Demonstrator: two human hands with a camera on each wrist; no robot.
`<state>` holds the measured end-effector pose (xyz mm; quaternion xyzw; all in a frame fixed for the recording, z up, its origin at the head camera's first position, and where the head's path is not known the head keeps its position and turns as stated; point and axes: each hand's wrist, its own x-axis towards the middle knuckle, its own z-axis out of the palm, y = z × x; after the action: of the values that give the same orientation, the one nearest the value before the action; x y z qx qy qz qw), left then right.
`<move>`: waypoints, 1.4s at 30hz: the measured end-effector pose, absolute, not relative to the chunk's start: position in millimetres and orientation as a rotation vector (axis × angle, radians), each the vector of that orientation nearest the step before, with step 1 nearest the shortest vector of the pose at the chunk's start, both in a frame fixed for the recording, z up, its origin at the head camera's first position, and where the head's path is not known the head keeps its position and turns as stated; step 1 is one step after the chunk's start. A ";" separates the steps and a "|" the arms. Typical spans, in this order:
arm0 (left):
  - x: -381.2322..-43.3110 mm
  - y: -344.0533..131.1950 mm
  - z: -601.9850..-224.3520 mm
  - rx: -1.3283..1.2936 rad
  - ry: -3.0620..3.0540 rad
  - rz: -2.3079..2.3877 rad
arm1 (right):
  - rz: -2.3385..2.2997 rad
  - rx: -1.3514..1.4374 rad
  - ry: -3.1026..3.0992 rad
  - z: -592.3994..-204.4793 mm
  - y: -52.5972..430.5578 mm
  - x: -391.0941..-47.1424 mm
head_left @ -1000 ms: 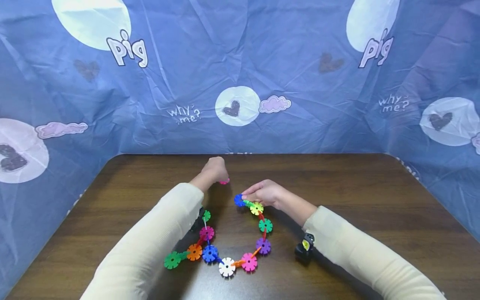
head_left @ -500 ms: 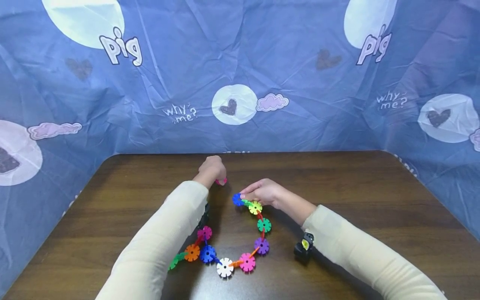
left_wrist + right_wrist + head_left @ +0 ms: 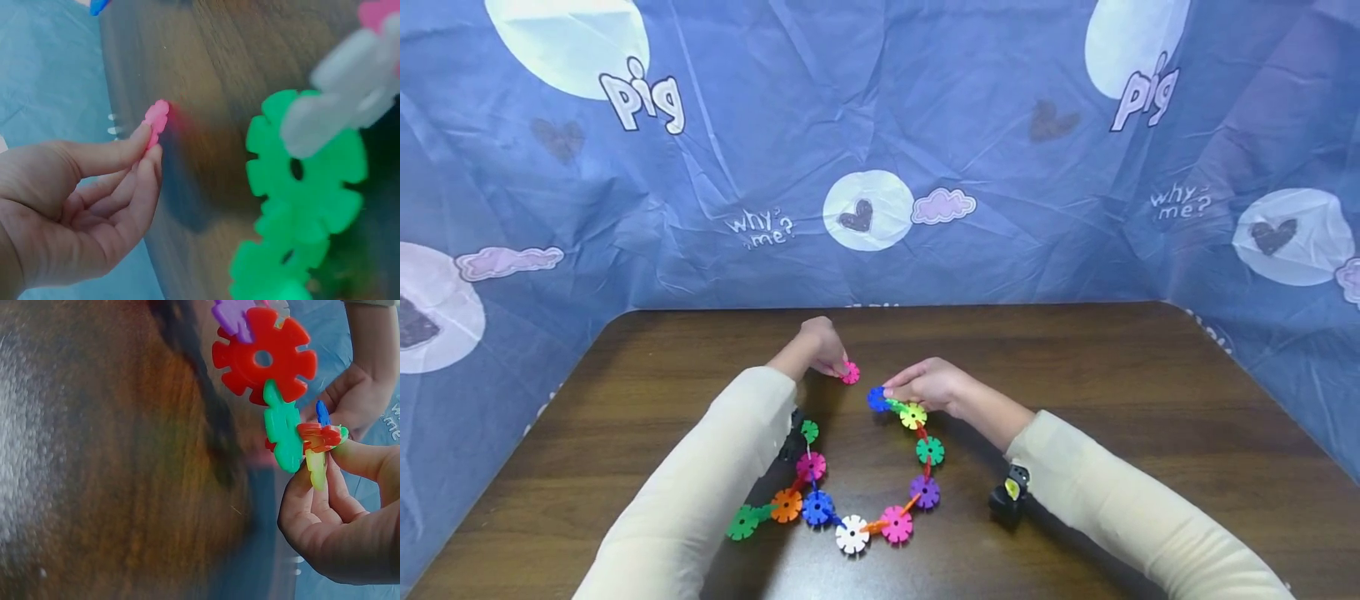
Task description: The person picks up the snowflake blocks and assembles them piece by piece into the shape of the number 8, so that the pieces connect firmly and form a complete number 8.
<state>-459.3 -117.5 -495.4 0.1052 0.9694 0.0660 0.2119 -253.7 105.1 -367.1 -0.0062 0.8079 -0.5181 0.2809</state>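
Between thumb and fingertips, my left hand [image 3: 822, 346] pinches a loose pink notched plastic disc [image 3: 851, 372] above the far part of the table. To its right, my right hand [image 3: 936, 386] holds one end of a chain of interlocked notched discs, beside the blue disc [image 3: 877, 399] and the yellow disc [image 3: 913, 416]. A gap separates the pink disc from that end. The chain curves down through a purple disc [image 3: 925, 492] and a white disc [image 3: 852, 534], then up to a magenta disc [image 3: 811, 467]. A green disc [image 3: 337, 162] looms close in the left wrist view.
A side branch with an orange disc [image 3: 787, 505] and a green disc [image 3: 742, 522] reaches left, near the left sleeve [image 3: 700, 475]. Black wrist cameras hang under both forearms. Behind the brown table [image 3: 1075, 358] hangs a blue printed cloth [image 3: 1030, 258].
The left hand has shifted slightly left and turned, so the pink disc shows more of its face. The right hand stays almost still on the chain's end.
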 end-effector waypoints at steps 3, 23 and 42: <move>-463.9 -122.8 -516.3 0.273 2.509 0.522 | -1.378 -0.015 2.162 -368.0 105.6 -254.7; -236.8 -98.6 -349.1 0.143 2.578 1.231 | -1.369 0.004 2.183 -369.9 107.8 -254.5; -223.2 -87.4 -348.1 0.389 2.851 1.044 | -1.372 0.089 2.210 -370.1 105.2 -254.5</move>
<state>-223.2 -87.4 -348.1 0.1269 0.9306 0.3409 0.0404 -254.5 105.2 -370.1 0.0330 0.8184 -0.5082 0.2663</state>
